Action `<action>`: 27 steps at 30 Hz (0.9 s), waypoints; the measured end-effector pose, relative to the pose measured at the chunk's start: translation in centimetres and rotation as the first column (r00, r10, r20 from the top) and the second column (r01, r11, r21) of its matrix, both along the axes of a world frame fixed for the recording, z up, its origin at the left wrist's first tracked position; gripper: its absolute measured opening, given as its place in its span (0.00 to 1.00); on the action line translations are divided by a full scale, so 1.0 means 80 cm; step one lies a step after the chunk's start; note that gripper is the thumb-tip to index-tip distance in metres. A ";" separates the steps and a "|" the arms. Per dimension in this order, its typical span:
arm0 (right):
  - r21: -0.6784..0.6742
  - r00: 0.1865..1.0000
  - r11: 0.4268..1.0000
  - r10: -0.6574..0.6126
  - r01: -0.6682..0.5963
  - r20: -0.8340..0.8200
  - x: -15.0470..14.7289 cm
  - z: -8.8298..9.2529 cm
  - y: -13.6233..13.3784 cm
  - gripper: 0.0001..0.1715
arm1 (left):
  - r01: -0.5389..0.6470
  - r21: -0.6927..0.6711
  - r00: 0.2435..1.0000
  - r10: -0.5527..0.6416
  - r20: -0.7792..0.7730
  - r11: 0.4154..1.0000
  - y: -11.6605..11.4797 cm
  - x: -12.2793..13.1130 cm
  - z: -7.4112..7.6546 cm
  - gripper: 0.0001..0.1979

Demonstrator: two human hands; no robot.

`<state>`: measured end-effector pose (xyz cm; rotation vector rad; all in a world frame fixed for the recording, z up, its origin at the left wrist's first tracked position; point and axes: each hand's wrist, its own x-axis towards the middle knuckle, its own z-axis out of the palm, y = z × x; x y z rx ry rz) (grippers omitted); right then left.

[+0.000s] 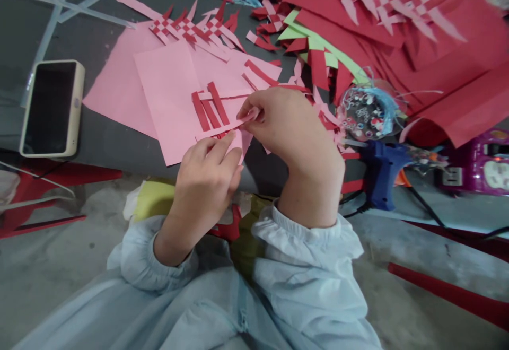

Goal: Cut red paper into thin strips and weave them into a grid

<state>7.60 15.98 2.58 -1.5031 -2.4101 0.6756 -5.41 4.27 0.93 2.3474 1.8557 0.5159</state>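
Observation:
Several red paper strips [217, 103] stand side by side on a pink sheet [170, 85], crossed by thin pink strips. My right hand [270, 114] pinches the right end of a pink strip [226, 128] that lies across the lower part of the red ones. My left hand [210, 167] rests just below, its fingertips pressing down on the lower ends of the strips. Its fingers are bent and near each other, and they hide part of the weave. More red strips [260, 73] lie above my right hand.
A phone [50, 108] lies at the left. Woven paper pieces [186, 27] sit behind the pink sheets. Red sheets [358, 26], a tray of beads [368, 111], a blue glue gun [384, 172] and a purple object [481, 164] occupy the right side.

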 end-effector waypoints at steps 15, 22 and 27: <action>0.028 0.999 1.000 0.008 -0.009 0.036 -0.006 -0.002 0.001 0.13 | -0.003 0.016 1.000 0.003 -0.014 1.000 -0.001 0.002 0.000 0.14; 0.100 0.996 0.995 -0.026 0.017 0.089 -0.011 -0.002 0.002 0.14 | -0.002 0.036 1.000 0.002 -0.011 0.999 -0.004 0.001 0.000 0.14; 0.085 0.997 0.996 -0.023 0.017 0.072 -0.008 -0.002 0.002 0.15 | -0.002 0.056 1.000 0.001 0.008 0.998 -0.004 0.002 0.003 0.12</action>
